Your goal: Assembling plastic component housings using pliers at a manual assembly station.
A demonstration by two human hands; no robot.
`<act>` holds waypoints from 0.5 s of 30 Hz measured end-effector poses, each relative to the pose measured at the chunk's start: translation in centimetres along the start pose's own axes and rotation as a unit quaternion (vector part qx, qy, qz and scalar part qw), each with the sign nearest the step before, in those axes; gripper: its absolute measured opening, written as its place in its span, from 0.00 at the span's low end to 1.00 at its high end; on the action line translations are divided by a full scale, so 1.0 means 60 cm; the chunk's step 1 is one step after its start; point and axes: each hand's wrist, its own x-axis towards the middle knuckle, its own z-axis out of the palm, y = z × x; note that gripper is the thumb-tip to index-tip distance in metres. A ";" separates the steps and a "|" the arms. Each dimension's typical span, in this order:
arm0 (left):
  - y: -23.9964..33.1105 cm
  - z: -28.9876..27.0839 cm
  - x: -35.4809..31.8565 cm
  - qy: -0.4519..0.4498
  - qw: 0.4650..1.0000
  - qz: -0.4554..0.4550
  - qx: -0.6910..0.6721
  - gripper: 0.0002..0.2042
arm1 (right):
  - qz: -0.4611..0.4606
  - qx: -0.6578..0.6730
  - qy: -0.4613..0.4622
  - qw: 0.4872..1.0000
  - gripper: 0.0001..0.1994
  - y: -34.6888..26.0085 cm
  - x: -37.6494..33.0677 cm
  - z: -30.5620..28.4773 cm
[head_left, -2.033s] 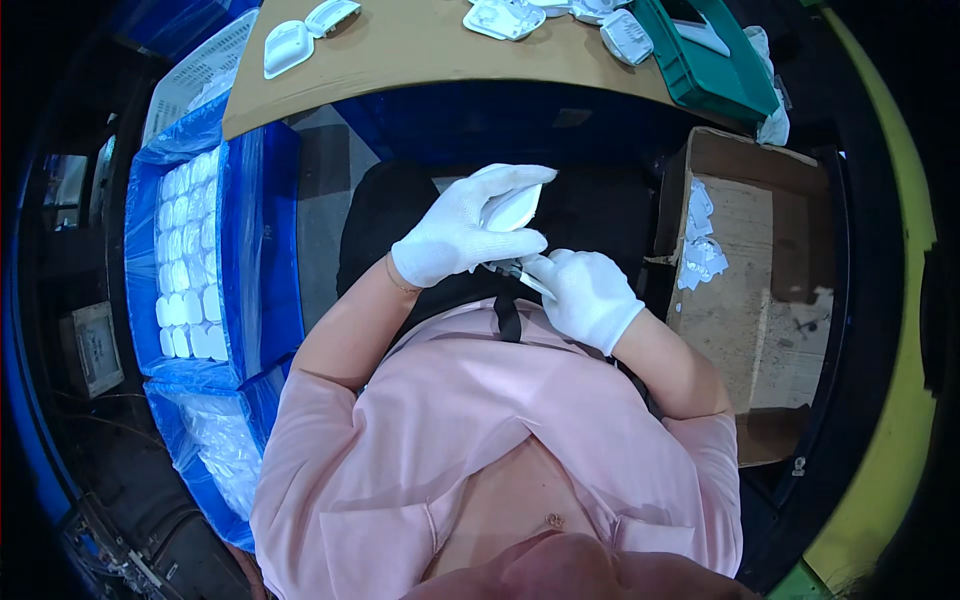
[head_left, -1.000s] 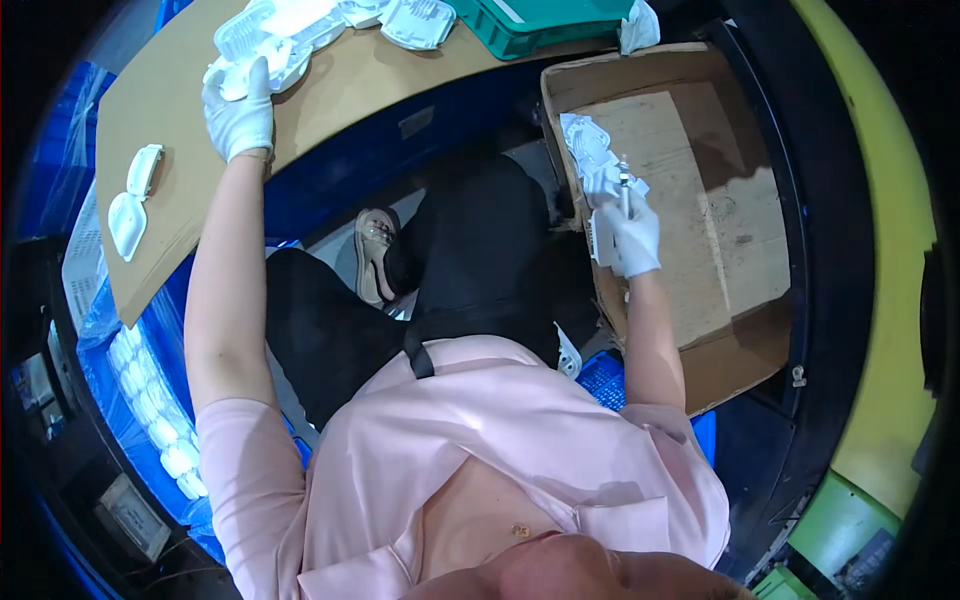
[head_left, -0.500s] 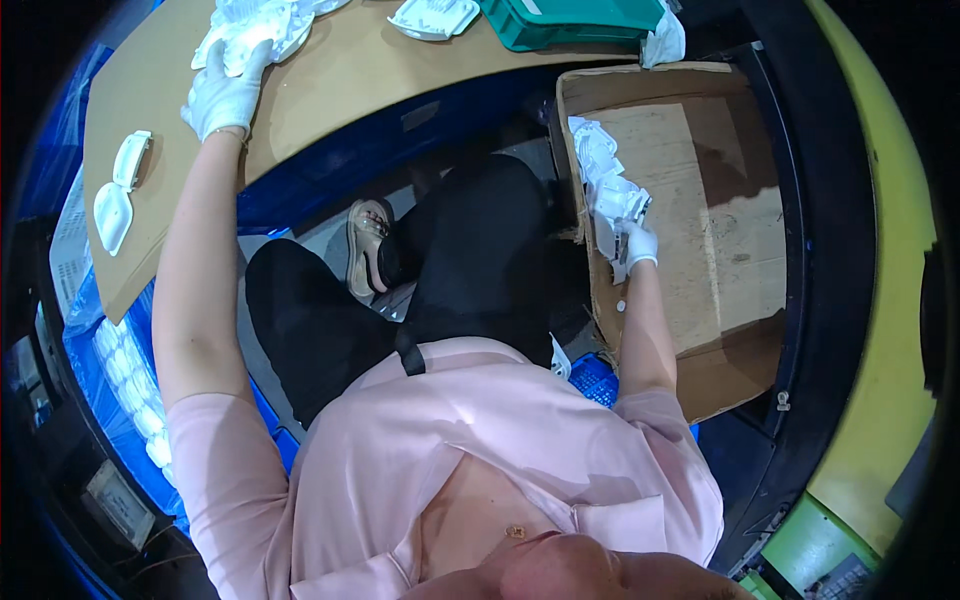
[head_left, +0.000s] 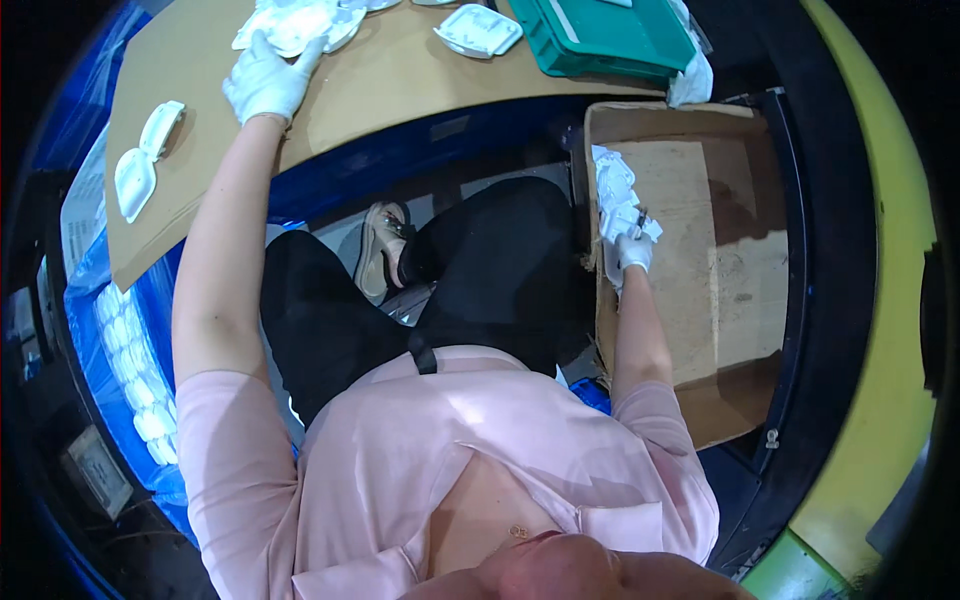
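My left hand (head_left: 268, 85), in a white glove, reaches to the far left of the table. Its fingers and thumb are spread against the near edge of a heap of white plastic parts (head_left: 300, 25). My right hand (head_left: 634, 252), also gloved, is inside the cardboard box (head_left: 700, 340) at its left wall. Its fingers are closed around a white plastic piece (head_left: 652, 230); a small dark or metallic bit shows beside it. Just beyond, more white plastic pieces (head_left: 614, 178) lie along that same wall.
An opened, hinged white case (head_left: 137, 185) lies at the table's left. Farther back are another white case (head_left: 478, 32) and a green bin (head_left: 610, 40) with a white cloth (head_left: 692, 80) at its side. Blue plastic sheeting (head_left: 85, 285) with rows of white parts is left of me.
The whole view has shifted slightly. My right hand has moved a little left and farther along the box wall with its white piece. My left hand stays at the heap.
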 end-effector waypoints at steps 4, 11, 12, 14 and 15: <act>0.071 0.042 0.018 0.048 0.995 0.031 -0.082 0.41 | 0.025 0.144 0.094 0.985 0.27 0.181 0.122 0.005; 0.024 -0.009 -0.001 -0.018 0.997 -0.029 -0.063 0.35 | -0.010 -0.072 0.030 0.997 0.30 0.104 0.104 0.014; 0.034 -0.025 -0.003 -0.057 0.995 -0.023 -0.084 0.35 | -0.009 -0.068 0.062 0.996 0.30 0.107 0.099 0.017; 0.047 -0.032 -0.012 -0.050 0.993 -0.021 -0.110 0.34 | -0.033 -0.057 0.085 0.994 0.30 0.103 0.092 0.013; 0.045 -0.022 -0.020 -0.021 0.995 -0.021 -0.093 0.34 | 0.016 0.009 -0.026 1.000 0.29 0.101 0.088 -0.002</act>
